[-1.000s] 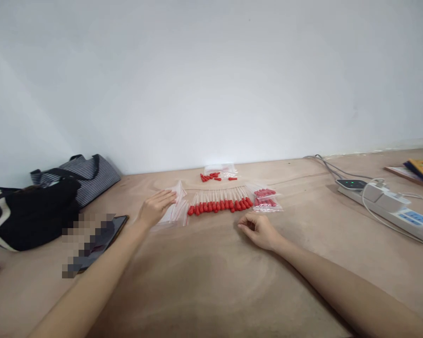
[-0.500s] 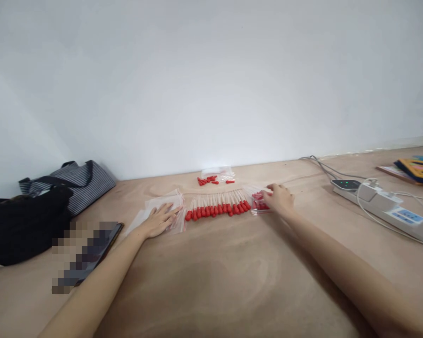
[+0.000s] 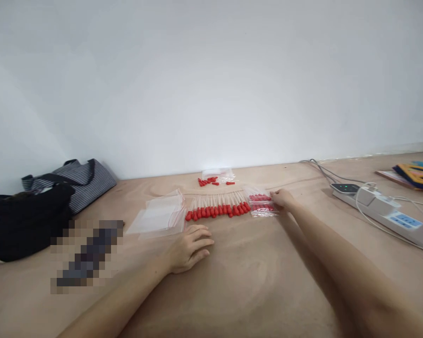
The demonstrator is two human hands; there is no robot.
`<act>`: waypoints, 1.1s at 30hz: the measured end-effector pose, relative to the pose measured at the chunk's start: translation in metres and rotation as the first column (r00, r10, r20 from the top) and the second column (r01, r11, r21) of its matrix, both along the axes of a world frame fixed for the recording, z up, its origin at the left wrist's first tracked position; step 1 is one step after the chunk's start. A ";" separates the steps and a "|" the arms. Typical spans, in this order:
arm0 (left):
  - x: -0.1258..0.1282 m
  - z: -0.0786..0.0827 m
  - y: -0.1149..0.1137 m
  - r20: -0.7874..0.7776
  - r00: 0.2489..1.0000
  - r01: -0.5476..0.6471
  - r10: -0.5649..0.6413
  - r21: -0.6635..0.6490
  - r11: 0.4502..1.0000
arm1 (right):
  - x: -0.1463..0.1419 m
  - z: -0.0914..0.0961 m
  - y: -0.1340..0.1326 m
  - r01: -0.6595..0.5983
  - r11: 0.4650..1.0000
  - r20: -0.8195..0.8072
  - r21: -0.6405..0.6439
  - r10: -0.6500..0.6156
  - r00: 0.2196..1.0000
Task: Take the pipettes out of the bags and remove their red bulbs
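A row of thin droppers with red bulbs [image 3: 216,209] lies on the wooden table [image 3: 232,281]. Right of the row sit small clear zip bags filled with red-bulbed droppers [image 3: 261,205]. My right hand [image 3: 282,199] reaches to their right edge, fingers curled on the top filled bag. My left hand [image 3: 190,246] rests flat on the table in front of the row, fingers stretched out, holding nothing. A stack of empty zip bags [image 3: 160,216] lies just beyond and to the left of it. Loose red bulbs [image 3: 211,180] lie near the wall.
A striped bag [image 3: 75,180] and a black bag [image 3: 24,220] stand at the far left, with a blurred-out flat object [image 3: 88,253] beside them. A white power strip [image 3: 386,210] with cables lies at the right, and coloured books [image 3: 416,172] behind it.
My left hand left the empty bags and came back toward me, right of them. My right hand went from the table front to the filled bags and now sits at their right edge.
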State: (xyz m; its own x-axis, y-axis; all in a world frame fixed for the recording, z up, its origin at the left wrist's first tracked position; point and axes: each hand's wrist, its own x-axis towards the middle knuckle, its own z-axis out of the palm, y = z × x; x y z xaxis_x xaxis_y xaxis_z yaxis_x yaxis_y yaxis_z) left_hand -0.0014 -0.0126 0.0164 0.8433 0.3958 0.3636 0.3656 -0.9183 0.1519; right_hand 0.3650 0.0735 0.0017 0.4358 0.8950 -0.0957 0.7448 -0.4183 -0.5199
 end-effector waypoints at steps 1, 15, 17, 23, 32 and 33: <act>0.002 -0.001 -0.001 0.019 1.000 -0.016 0.016 -0.027 1.000 | 0.000 0.000 -0.002 0.000 1.000 0.003 0.003 0.000 1.000; 0.003 -0.004 0.000 0.097 0.994 -0.037 0.046 -0.094 0.995 | -0.016 -0.006 -0.010 0.020 0.986 0.025 0.164 -0.025 0.999; 0.003 -0.004 0.001 0.102 0.994 -0.036 0.047 -0.105 0.994 | -0.012 -0.007 -0.017 0.023 0.975 0.046 0.221 -0.034 0.998; 0.003 -0.004 0.000 0.115 0.993 -0.028 0.042 -0.124 0.992 | -0.008 -0.003 -0.034 0.070 0.931 0.088 0.358 -0.108 0.990; 0.004 -0.001 -0.004 0.219 0.967 -0.127 0.131 -0.035 0.991 | -0.043 0.036 -0.060 0.183 0.604 -0.424 0.776 0.284 0.860; 0.004 0.002 -0.005 0.260 0.954 -0.152 0.152 -0.017 0.988 | -0.054 0.038 -0.065 0.140 0.641 -0.469 0.755 0.378 0.798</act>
